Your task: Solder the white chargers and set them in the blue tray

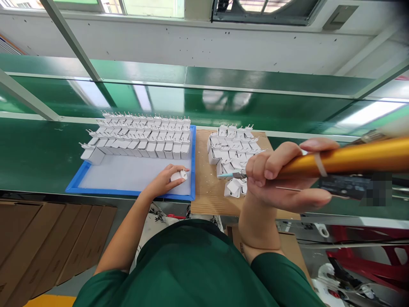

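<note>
My left hand is closed around a small white plug-like housing, low over the right part of the blue-rimmed tray. Rows of white plug housings with thin prongs on top fill the tray's far part. My right hand is wrapped around a gold cylindrical power tool with a black lever on its underside. From the fist, the tool's thin pale-blue tip points left, in front of another group of white housings. Whether the tip touches them, I cannot tell.
A wooden board carries the right-hand group of housings on the green bench. Behind it runs a raised green ledge. Brown cartons stand at lower left. Red frames and cables lie at lower right.
</note>
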A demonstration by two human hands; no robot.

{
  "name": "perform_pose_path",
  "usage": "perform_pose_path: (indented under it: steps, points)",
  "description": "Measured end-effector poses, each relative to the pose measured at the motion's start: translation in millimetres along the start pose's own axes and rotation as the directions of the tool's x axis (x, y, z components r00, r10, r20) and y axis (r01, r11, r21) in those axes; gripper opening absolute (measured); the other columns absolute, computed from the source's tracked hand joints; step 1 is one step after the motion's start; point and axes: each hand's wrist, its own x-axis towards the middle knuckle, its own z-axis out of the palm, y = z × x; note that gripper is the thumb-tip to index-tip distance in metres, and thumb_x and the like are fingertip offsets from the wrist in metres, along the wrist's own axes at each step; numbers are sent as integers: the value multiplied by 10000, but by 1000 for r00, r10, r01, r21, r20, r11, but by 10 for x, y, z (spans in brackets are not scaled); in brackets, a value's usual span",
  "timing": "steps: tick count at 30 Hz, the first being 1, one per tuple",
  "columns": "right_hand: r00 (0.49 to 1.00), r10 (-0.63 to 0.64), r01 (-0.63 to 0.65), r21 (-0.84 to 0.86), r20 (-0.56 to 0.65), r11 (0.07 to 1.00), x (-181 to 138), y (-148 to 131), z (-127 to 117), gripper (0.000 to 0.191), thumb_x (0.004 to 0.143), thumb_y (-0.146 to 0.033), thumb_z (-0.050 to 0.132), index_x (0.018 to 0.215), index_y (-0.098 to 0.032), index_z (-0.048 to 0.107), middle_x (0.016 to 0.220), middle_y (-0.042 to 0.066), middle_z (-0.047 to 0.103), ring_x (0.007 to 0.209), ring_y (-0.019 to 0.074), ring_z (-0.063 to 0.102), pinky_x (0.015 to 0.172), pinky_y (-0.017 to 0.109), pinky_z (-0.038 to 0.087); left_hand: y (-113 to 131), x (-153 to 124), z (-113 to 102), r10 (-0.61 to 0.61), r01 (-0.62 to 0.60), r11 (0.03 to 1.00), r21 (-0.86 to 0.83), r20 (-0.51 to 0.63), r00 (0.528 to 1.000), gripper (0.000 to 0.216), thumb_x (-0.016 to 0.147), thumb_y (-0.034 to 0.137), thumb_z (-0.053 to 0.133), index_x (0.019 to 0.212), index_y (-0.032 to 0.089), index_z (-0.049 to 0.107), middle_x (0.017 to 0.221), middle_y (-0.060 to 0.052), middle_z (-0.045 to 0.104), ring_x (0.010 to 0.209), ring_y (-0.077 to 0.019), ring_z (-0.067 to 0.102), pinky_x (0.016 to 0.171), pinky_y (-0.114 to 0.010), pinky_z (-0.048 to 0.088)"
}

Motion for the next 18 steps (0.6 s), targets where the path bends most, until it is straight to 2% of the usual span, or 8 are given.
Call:
perform_pose_path:
  steps: [5, 11, 18]
  points:
    - [1000, 7, -6, 41, -13, 999, 9, -18, 6, 386, 815, -578, 657, 1033, -262, 616, 538, -118, 403, 273, 13, 200, 196, 153, 244, 18, 31, -6, 7, -7, 1000, 8, 45, 999, 289, 979, 413, 506, 1196, 242, 589, 1159, -77, 653, 1120, -246, 567, 1003, -390, 472]
    - [999, -19, 14, 113, 45, 993, 12, -14, -22, 385, 840, -510, 612, 1088, -216, 630, 576, -95, 428, 302, 19, 228, 216, 163, 274, 45, 32, -26, -3, 1, 1000, 22, 72, 997, 306, 980, 428, 484, 1199, 241, 584, 1097, -76, 642, 1072, -247, 551, 968, -374, 476]
    - [999, 2, -6, 102, 38, 995, 19, -26, -14, 368, 836, -520, 637, 1065, -232, 632, 562, -97, 429, 288, 19, 233, 214, 167, 277, 16, -35, -90, -55, 59, 997, -52, 80, 995, 437, 923, 203, 343, 1291, 239, 575, 1216, -62, 640, 1104, -242, 570, 1011, -398, 474]
